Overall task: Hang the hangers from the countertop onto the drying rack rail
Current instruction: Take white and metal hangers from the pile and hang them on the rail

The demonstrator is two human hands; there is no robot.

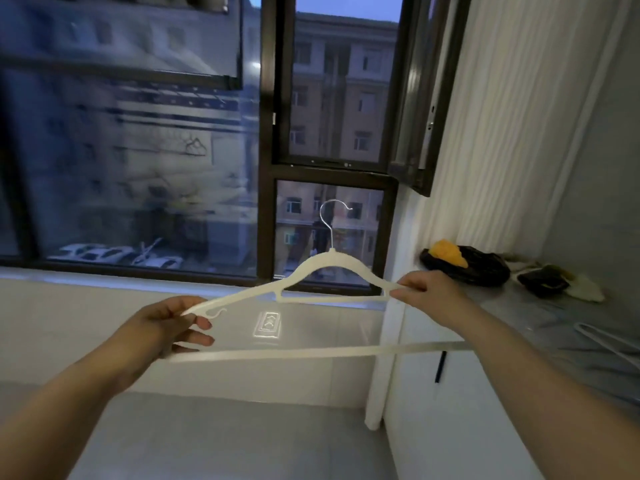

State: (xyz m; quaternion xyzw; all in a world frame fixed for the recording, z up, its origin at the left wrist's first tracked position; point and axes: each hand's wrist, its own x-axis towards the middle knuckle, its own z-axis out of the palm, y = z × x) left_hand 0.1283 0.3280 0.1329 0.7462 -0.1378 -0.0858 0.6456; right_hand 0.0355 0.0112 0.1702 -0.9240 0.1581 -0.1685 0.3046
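1 hanger (325, 263) is pinched endwise by left hand (173, 323) and right hand (429, 289), judged mid-transfer; the unseen rail must be found.

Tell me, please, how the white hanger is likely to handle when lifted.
The white hanger looks thin and open-framed, so probably light. It holds shape gripped only at its ends by the left hand and right hand, so likely fairly stiff.
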